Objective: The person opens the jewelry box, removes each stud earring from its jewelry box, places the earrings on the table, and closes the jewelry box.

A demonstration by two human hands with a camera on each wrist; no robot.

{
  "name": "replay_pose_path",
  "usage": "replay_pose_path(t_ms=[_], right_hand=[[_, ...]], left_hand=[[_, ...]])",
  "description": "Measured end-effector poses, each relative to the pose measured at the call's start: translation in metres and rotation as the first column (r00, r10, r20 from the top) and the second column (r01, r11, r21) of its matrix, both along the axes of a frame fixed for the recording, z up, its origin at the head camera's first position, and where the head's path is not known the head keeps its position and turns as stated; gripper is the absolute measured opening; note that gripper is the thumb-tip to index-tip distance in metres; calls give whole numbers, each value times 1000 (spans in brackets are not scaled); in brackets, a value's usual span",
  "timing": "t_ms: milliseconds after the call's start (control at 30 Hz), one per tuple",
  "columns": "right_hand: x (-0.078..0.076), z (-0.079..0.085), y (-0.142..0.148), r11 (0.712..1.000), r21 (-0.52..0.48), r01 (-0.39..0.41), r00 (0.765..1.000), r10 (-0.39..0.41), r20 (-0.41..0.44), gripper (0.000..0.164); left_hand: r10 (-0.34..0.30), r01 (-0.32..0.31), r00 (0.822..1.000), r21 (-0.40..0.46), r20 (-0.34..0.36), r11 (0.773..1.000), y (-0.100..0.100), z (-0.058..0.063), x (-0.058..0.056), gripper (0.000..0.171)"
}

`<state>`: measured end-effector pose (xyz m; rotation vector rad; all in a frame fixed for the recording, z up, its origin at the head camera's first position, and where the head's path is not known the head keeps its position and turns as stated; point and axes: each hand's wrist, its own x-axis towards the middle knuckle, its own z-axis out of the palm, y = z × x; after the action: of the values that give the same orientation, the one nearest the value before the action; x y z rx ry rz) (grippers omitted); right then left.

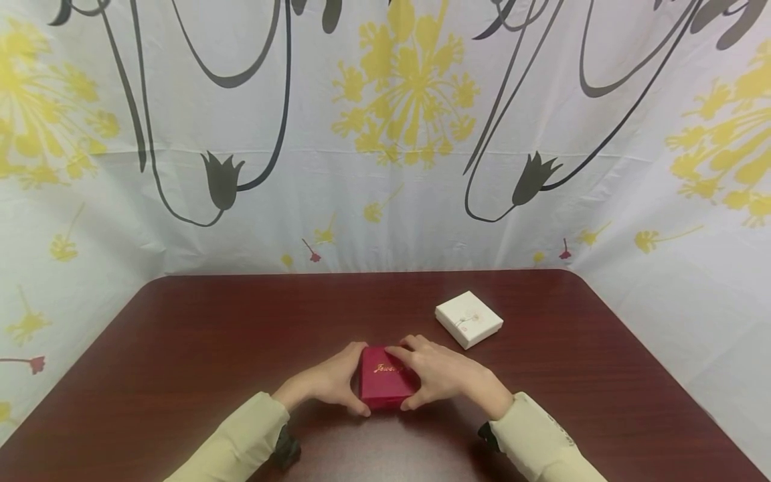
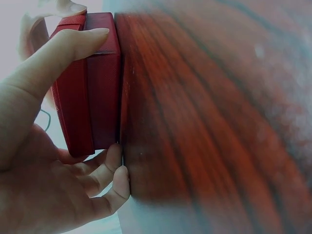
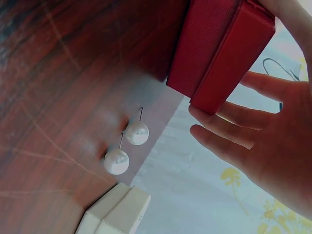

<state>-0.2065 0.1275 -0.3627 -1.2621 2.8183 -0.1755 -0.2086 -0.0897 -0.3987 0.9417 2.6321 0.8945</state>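
Note:
A red jewelry box (image 1: 381,385) with a lid and gold lettering sits on the dark wooden table, lid on. My left hand (image 1: 331,379) grips its left side, thumb at the near face and fingers round toward the back. From the other side my right hand (image 1: 442,370) holds it, the thumb near the front corner and fingertips over the top right edge. In the left wrist view, the left thumb (image 2: 73,46) lies across the lid seam. Two pearl earrings (image 3: 137,133) with thin pins stand out on the table in the right wrist view.
A small white box (image 1: 468,319) with a floral print lies on the table (image 1: 253,314) behind and right of the red one. A white curtain (image 1: 385,201) with grey and yellow flowers hangs behind the table. Dark straps show at both sleeve cuffs.

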Motion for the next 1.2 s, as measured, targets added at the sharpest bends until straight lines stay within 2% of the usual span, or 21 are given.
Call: replay_pose_path(t_ms=[600, 833, 1033, 1200], right_hand=[[1, -3, 1, 1000, 0, 22, 999, -22, 43, 84], [1, -3, 0, 1000, 17, 16, 1000, -16, 0, 86], [1, -4, -6, 1000, 23, -21, 998, 22, -66, 82], [1, -5, -11, 999, 35, -20, 998, 22, -60, 80]], left_hand=[[-5, 3, 999, -57, -46, 998, 3, -2, -1, 80], [11, -14, 999, -64, -40, 998, 3, 1, 1, 82], [11, -14, 999, -68, -37, 998, 3, 1, 1, 82], [7, -9, 999, -66, -40, 998, 3, 1, 1, 81]])
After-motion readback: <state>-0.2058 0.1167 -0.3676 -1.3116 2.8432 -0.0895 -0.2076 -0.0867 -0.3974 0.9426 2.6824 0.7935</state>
